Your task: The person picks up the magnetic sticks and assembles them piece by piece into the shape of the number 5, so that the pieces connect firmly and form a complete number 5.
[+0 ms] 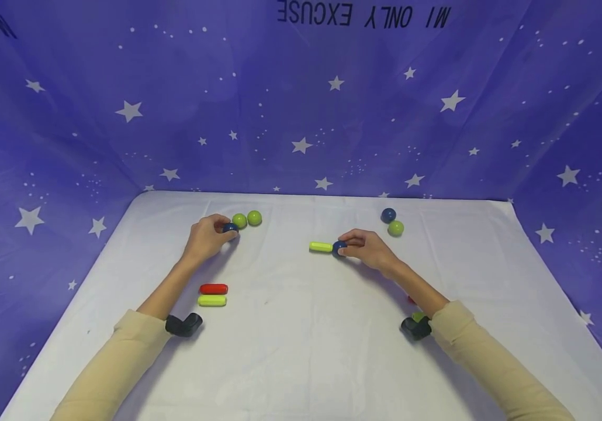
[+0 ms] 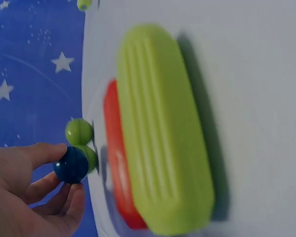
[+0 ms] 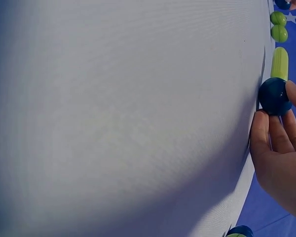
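Lying along the nine-to-three line in the head view, the yellow stick (image 1: 321, 247) appears to touch, at its three o'clock end, a dark blue ball (image 1: 339, 248) pinched between the thumb and fingers of the right hand (image 1: 370, 250), the nearer of the two. The left hand (image 1: 207, 237) grips a second blue ball (image 1: 230, 228) well apart from the stick's other end, between nine and ten o'clock, with two green balls (image 1: 254, 217) just beside it toward two o'clock. Around six o'clock from that hand lie a red stick (image 1: 214, 289) and a spare yellow stick (image 1: 212, 300), side by side. The left wrist view shows ridges along the spare yellow stick that the head view does not, and a narrow grip on the second blue ball. The right wrist view adds the hold's placement: thumb at three o'clock on the dark blue ball, fingers at six, yellow stick at twelve; whether stick and ball are joined, I cannot tell.
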The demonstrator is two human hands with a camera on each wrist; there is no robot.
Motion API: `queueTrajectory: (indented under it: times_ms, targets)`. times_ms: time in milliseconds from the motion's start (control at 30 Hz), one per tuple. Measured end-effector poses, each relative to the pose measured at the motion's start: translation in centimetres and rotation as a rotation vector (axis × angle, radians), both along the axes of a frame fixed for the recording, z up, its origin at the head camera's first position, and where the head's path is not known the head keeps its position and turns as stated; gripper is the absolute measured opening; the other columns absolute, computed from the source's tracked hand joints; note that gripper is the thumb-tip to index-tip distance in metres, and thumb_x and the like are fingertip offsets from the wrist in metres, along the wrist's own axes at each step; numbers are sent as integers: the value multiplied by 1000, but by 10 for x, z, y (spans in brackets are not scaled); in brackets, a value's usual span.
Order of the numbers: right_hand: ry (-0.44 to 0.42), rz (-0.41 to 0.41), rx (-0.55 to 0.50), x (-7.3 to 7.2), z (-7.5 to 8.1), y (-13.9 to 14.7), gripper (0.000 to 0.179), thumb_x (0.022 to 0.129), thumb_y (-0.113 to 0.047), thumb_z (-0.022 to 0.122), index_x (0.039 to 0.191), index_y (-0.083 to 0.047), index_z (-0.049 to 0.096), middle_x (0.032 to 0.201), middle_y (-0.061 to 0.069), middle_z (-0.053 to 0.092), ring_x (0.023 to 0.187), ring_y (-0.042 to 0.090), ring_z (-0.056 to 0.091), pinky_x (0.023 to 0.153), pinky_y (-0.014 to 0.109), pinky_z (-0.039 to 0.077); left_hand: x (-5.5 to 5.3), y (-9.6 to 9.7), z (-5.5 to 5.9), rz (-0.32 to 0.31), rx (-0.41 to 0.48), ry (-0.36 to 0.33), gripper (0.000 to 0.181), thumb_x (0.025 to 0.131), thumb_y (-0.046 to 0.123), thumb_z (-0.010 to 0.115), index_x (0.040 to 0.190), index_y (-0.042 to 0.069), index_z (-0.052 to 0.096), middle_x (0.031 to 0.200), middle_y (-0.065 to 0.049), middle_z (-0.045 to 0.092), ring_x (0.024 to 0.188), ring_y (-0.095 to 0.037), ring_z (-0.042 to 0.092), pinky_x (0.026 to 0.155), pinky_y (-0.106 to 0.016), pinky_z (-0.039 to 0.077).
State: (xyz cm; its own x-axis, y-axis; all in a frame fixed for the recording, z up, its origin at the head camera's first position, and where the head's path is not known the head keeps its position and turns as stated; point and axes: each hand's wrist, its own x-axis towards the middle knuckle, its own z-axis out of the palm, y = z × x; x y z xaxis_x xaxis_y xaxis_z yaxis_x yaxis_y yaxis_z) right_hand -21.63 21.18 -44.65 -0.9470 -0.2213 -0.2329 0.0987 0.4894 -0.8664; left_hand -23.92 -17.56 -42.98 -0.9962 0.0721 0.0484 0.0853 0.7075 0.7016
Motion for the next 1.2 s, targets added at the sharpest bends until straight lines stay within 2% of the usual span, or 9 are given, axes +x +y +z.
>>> queueTrajectory:
  times_ms: [167, 300, 700, 933, 1200]
  targets:
    - [0, -7, -12, 1, 1, 1, 33, 91, -19, 74, 121, -8, 67, 117, 9, 69, 112, 26, 62, 96, 42, 44, 6, 17, 7, -45, 39, 3, 41, 90, 16, 74, 123, -6, 63, 113, -24, 66, 106, -37, 60, 91, -48, 48]
    - [1, -4, -14, 1, 1, 1, 33, 91, -19, 74, 121, -8, 67, 117, 10, 69, 112, 26, 62, 96, 42, 44, 10, 36, 8, -103, 68, -15, 42, 89, 17, 75, 124, -4, 64, 113, -21, 66, 107, -36, 62, 91, -47, 49]
    - [9, 2, -24, 1, -1, 0, 34, 92, -18, 74, 122, -4, 66, 116, 11, 70, 111, 26, 62, 98, 42, 43, 11, 89, -8, -275, 114, 49, 34, 87, 10, 76, 117, -2, 68, 108, -15, 70, 98, -30, 66, 88, -41, 52]
    - [6, 10, -34, 1, 1, -1, 37, 92, -19, 73, 124, -3, 64, 118, 13, 69, 112, 27, 62, 99, 43, 42, 12, 108, -17, -304, 105, 52, 32, 86, 8, 77, 115, -1, 68, 106, -13, 70, 96, -26, 66, 88, -38, 51]
    - [-4, 2, -36, 1, 0, 0, 36, 92, -19, 74, 124, -4, 65, 117, 12, 69, 112, 26, 62, 99, 42, 43, 13, 118, -21, -312, 126, 37, 31, 86, 6, 77, 114, -1, 67, 110, -13, 70, 100, -26, 67, 90, -38, 52]
